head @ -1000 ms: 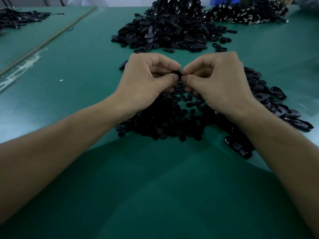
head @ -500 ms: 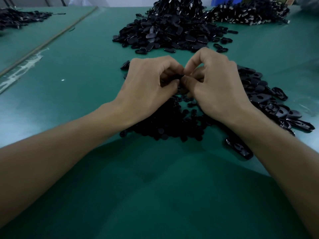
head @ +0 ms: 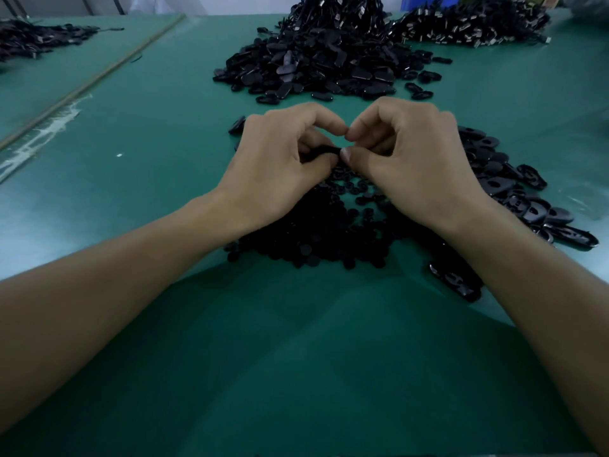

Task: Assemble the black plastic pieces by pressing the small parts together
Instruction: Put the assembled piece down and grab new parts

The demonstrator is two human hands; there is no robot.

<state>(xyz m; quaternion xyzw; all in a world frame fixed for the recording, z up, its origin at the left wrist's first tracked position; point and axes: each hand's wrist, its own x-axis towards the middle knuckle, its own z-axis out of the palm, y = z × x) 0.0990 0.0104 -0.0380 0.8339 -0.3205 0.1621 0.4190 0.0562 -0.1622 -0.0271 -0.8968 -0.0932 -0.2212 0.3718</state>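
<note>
My left hand and my right hand meet fingertip to fingertip above a heap of small round black pieces. Between my left thumb and curled fingers sits a small black plastic piece. My right thumb and forefinger are curled and pinched right against that piece; whether they hold a separate part is hidden by the fingers. Flat oval black pieces with holes lie spread to the right of my right hand and under its wrist.
A large mound of black oval pieces rises at the back centre of the green table. Another pile with shiny bits lies back right. A dark heap sits far left beyond a seam in the table.
Both hands sank slightly toward the heap and stayed joined. The forefingers have arched upward, leaving a gap above the pinched piece.
</note>
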